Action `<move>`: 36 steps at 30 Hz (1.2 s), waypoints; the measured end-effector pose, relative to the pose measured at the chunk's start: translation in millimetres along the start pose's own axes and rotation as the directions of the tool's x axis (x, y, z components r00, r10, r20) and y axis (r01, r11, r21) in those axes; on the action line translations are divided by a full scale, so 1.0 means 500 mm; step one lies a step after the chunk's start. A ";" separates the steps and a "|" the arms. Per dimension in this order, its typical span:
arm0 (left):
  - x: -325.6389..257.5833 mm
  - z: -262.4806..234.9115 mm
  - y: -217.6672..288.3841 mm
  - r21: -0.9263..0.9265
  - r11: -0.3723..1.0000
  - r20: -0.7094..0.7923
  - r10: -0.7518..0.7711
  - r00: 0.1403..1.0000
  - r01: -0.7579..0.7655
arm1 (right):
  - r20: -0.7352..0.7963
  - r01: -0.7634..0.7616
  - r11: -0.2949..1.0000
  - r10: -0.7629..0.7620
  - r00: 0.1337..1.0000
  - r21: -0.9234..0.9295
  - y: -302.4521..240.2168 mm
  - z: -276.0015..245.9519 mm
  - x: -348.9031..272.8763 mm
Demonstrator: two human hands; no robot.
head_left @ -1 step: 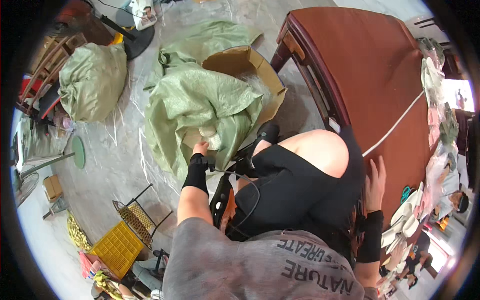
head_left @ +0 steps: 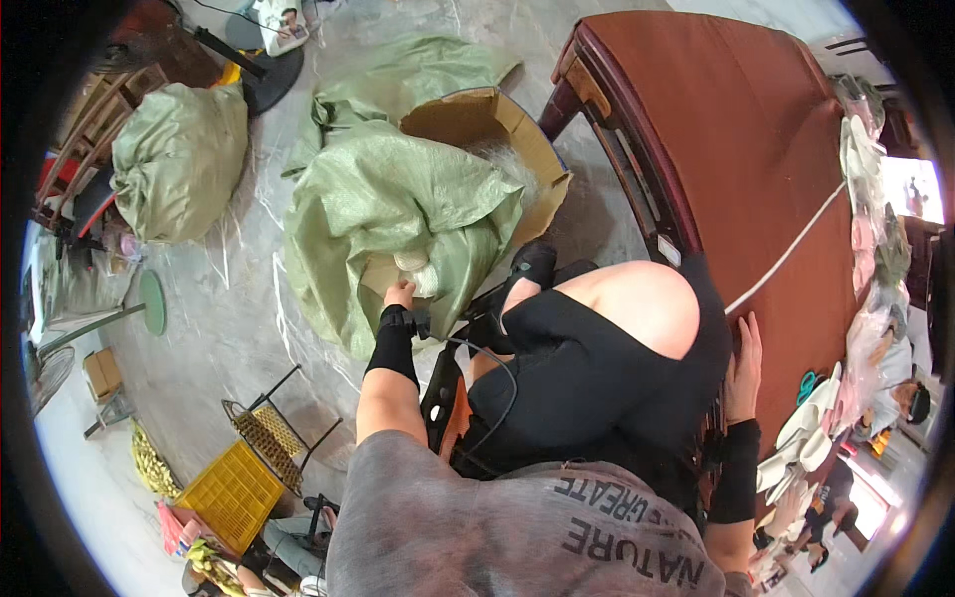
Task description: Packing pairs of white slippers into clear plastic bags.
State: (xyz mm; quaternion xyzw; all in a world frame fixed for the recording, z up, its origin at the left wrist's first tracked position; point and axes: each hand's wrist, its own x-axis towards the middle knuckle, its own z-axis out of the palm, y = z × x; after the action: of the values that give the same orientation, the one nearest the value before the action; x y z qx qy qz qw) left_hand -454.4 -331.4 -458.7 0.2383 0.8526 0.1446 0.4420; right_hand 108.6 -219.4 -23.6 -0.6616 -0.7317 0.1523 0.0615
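Note:
My left hand reaches into the mouth of a green woven sack on the floor in front of me. Its fingers are curled closed beside pale, cream-coloured pieces inside the sack. Whether it grips one of them is hidden. My right hand rests flat against the near edge of a table with a red-brown cover. Its fingers are stretched out and hold nothing. Both wrists wear black bands.
An open cardboard box with clear plastic stands behind the sack. A second full sack sits far left. Near left are a yellow crate and a chair. Teal scissors and white pieces lie along the table; a white cord crosses it.
The view has shifted very slightly. My right hand's fingers lie a little closer together; my left hand stays in the sack mouth.

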 end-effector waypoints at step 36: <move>-0.707 -0.405 0.572 -0.829 0.446 -0.081 0.501 0.861 -0.337 | -0.283 0.047 0.999 -0.044 0.958 0.002 0.046 0.057 -0.024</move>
State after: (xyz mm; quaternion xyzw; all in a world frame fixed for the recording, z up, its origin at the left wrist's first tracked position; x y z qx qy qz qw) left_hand -366.3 -286.1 29.0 0.2205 0.5558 0.6067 0.5239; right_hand 123.7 -233.5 -56.5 -0.6593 -0.7297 0.0577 0.1718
